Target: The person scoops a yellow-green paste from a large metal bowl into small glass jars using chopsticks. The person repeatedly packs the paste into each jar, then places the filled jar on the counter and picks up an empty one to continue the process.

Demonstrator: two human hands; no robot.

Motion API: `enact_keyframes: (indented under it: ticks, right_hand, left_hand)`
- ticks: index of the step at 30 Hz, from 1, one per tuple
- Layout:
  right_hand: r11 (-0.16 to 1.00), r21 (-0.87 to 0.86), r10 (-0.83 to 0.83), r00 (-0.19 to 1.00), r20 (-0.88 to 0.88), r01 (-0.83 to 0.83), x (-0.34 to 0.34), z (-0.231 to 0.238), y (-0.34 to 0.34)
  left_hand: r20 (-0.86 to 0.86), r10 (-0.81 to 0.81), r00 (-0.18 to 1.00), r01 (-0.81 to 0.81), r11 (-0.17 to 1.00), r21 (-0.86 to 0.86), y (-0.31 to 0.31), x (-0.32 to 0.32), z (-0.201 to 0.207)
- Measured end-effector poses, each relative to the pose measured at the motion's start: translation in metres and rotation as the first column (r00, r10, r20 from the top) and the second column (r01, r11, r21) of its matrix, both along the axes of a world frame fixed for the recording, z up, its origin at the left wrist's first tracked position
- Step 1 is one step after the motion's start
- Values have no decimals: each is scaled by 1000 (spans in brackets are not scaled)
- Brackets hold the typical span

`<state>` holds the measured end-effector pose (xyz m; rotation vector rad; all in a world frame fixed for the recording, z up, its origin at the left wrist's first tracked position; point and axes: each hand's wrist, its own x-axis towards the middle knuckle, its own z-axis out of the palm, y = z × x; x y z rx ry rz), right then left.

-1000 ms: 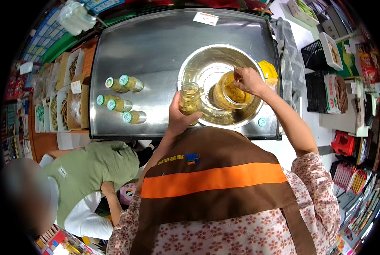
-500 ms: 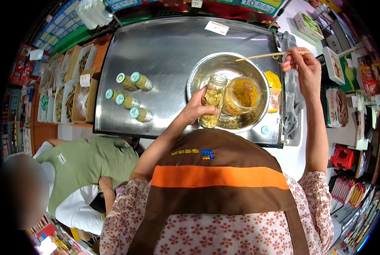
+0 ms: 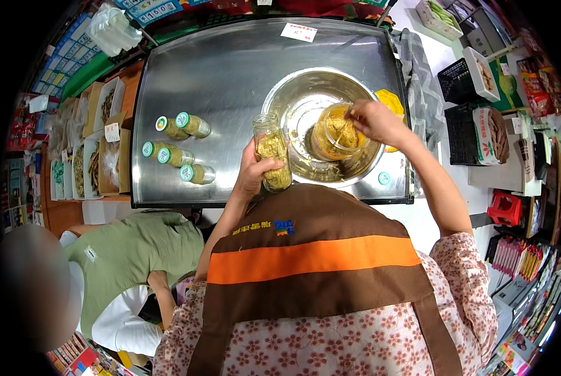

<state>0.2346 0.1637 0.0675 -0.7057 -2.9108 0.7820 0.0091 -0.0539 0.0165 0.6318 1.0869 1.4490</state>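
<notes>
Left hand (image 3: 250, 169) wrapped around a glass jar (image 3: 272, 156), likely rigid, breakable, best held mid-body; right hand (image 3: 353, 116) pinching a thin stick (image 3: 342, 131), tub (image 3: 322, 143) below

Arrangement on the bench (image 3: 230, 81). Five lidded jars (image 3: 197, 126) lie at left; the bowl (image 3: 305, 80) stands at right, the tub (image 3: 320, 143) inside it. Between jars and bowl — toward the near edge — the open jar (image 3: 273, 153) sits in the left fingers (image 3: 269, 165). A loose lid (image 3: 384, 178) lies right of the bowl; a card (image 3: 298, 32) lies at the far edge.
</notes>
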Motion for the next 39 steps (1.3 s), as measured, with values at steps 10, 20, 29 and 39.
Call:
enact_keyframes:
  ticks: [10, 20, 29, 39]
  right_hand:
    - [991, 72, 106, 993, 54, -110, 2, -45, 16]
    - [825, -564, -396, 733, -553, 21, 5, 145, 49]
    - [491, -867, -357, 927, -118, 79, -35, 62, -7]
    - [517, -847, -529, 825, -200, 125, -27, 70, 24]
  left_hand:
    - [4, -91, 996, 91, 996, -1, 8, 1, 22]
    - [72, -390, 918, 385, 920, 72, 51, 23, 13]
    - [291, -530, 797, 544, 838, 36, 57, 40, 15]
    - [325, -520, 790, 553, 833, -11, 62, 40, 11]
